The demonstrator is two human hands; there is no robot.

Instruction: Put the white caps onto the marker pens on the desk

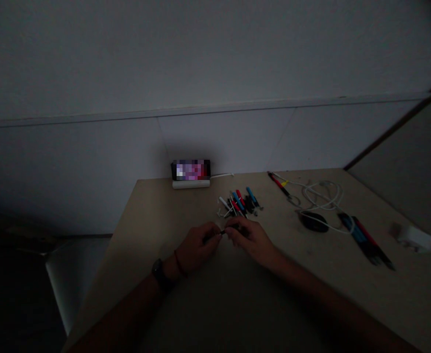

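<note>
Bench (pixel 171 294): pale, against a white wall, the room dim.
Cable (pixel 323 196): white, coiled at the far right, beside a dark mouse (pixel 314 221).
Pens (pixel 239 202): red and blue heap just beyond the hands.
Left hand (pixel 199 246): grip pinched on a small dark pen (pixel 223 231) (details too dark to tell).
Right hand (pixel 250 236): fingers closed on the pen's other end, above mid-bench.

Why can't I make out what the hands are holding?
Head view: very dim and underexposed; the left hand and right hand show as dark shapes pinching a small dark slender object; the glowing phone screen is the brightest spot; right-edge items look blurred.
</note>
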